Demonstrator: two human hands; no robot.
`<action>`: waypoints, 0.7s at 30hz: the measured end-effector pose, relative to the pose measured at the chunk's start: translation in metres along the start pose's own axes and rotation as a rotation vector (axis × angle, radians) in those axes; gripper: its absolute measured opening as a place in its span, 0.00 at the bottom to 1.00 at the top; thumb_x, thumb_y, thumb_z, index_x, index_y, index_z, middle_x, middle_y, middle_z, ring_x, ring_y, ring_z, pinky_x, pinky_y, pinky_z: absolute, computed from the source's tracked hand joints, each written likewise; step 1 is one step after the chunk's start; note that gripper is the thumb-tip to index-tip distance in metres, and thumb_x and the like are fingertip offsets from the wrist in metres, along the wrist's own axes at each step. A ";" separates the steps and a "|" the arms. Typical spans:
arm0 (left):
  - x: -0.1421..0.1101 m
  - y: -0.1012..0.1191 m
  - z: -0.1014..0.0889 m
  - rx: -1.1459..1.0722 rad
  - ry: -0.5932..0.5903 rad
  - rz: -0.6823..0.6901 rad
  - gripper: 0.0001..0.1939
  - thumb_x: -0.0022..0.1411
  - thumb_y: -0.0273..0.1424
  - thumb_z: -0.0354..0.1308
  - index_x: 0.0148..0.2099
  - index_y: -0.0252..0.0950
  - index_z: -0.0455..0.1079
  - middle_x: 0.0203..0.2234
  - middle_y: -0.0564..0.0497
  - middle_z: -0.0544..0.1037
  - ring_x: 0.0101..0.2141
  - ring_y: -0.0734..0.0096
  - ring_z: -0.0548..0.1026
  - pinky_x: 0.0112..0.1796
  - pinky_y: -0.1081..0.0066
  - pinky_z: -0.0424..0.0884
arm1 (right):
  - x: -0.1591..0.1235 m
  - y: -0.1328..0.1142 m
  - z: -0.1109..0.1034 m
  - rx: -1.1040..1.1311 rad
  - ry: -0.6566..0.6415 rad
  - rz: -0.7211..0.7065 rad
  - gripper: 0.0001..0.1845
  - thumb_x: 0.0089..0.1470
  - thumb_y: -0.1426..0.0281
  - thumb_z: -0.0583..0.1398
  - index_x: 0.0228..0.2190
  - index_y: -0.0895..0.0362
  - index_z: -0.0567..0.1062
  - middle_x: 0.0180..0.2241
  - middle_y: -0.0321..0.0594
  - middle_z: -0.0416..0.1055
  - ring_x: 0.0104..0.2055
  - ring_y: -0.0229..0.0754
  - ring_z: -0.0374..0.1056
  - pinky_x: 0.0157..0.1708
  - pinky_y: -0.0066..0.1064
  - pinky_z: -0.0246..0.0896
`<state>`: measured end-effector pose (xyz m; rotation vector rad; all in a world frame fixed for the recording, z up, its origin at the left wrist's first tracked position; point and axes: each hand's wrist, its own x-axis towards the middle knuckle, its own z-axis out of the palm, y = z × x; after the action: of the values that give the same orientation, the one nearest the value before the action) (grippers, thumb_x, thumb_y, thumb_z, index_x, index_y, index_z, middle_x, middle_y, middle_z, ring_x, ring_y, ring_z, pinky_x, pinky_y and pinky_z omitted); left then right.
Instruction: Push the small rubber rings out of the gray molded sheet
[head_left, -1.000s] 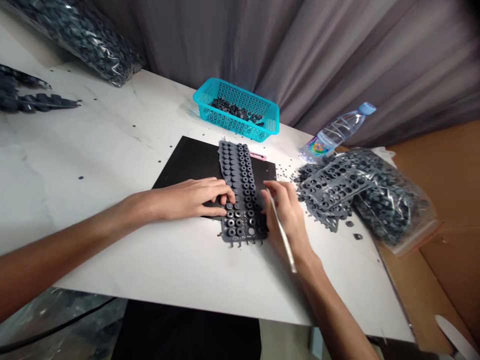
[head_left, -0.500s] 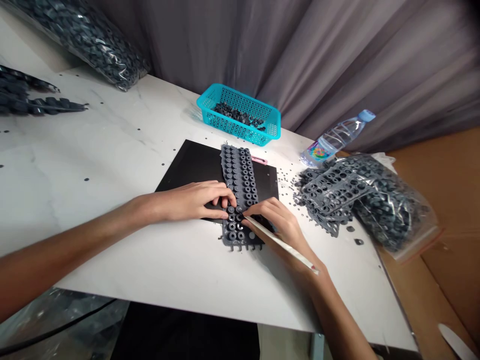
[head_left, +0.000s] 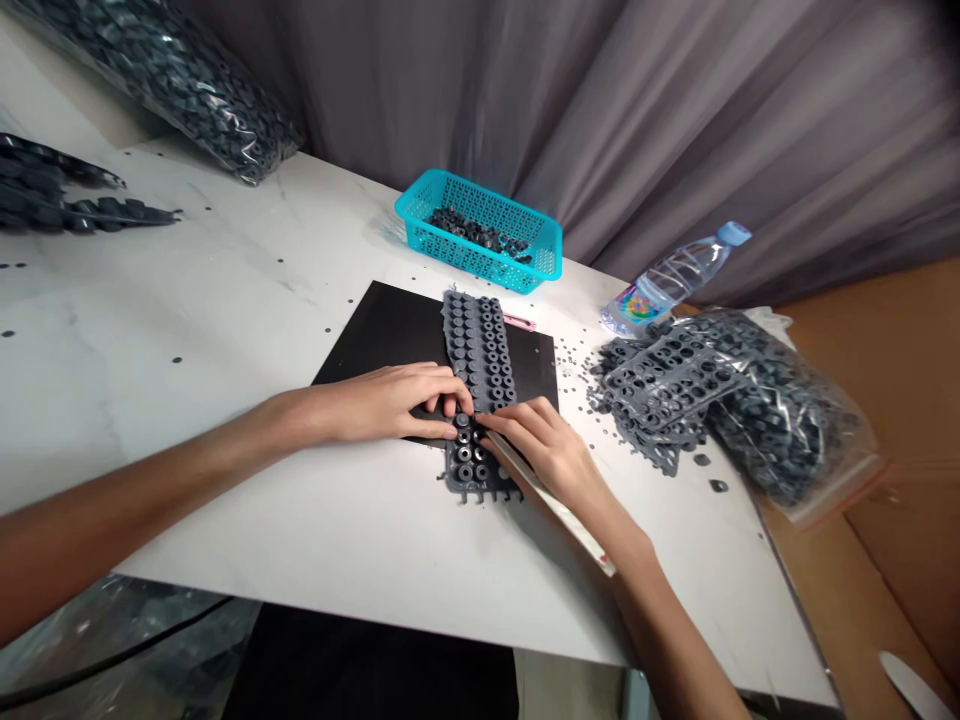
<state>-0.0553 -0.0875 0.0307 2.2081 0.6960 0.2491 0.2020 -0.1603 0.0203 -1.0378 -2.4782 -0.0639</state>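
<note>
A dark grey molded rubber sheet [head_left: 474, 345], studded with rows of round ring-shaped pieces, lies lengthwise over a black mat [head_left: 390, 325]. My left hand [head_left: 420, 400] grips the sheet's left edge, thumb and curled fingers on its lower part. In my right hand [head_left: 551, 455] is a slim white stick-like tool [head_left: 574, 525] with a reddish mark at its rear end. Its front end is among the rings near my left fingertips, where the tip is hard to make out. My right fingers cover part of the sheet's lower right side.
Behind the mat stands a turquoise basket [head_left: 480, 265] holding small dark pieces. A pink cutter [head_left: 519, 322] lies by the sheet. To the right are a water bottle [head_left: 675, 280], punched-out sheets [head_left: 652, 400] and a bag of parts [head_left: 787, 420]. Another full bag [head_left: 202, 100] is back left.
My right hand has moved left onto the sheet, bringing the white tool's tip to the rings. My left hand keeps its place on the sheet. The view has shifted slightly.
</note>
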 end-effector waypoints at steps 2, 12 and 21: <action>0.000 0.000 0.000 0.004 -0.003 -0.005 0.15 0.67 0.41 0.59 0.52 0.42 0.71 0.42 0.52 0.75 0.43 0.66 0.70 0.45 0.70 0.64 | -0.001 -0.002 0.003 -0.048 -0.015 -0.020 0.11 0.67 0.70 0.59 0.49 0.59 0.75 0.41 0.45 0.77 0.41 0.46 0.68 0.41 0.37 0.69; -0.004 0.015 0.003 0.030 -0.006 -0.086 0.14 0.69 0.39 0.56 0.54 0.43 0.70 0.37 0.53 0.73 0.40 0.69 0.71 0.40 0.72 0.63 | 0.003 -0.006 0.003 -0.149 0.168 0.316 0.12 0.70 0.71 0.51 0.52 0.60 0.68 0.46 0.52 0.71 0.48 0.51 0.63 0.49 0.47 0.65; -0.004 0.010 -0.002 -0.017 -0.029 -0.071 0.14 0.69 0.41 0.57 0.54 0.43 0.72 0.38 0.52 0.73 0.40 0.69 0.72 0.41 0.71 0.64 | -0.043 0.045 -0.026 -0.218 0.107 0.600 0.15 0.70 0.63 0.48 0.45 0.56 0.70 0.40 0.49 0.70 0.43 0.53 0.63 0.47 0.49 0.61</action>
<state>-0.0554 -0.0943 0.0397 2.1619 0.7520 0.1856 0.2693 -0.1623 0.0201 -1.7758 -2.0020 -0.1974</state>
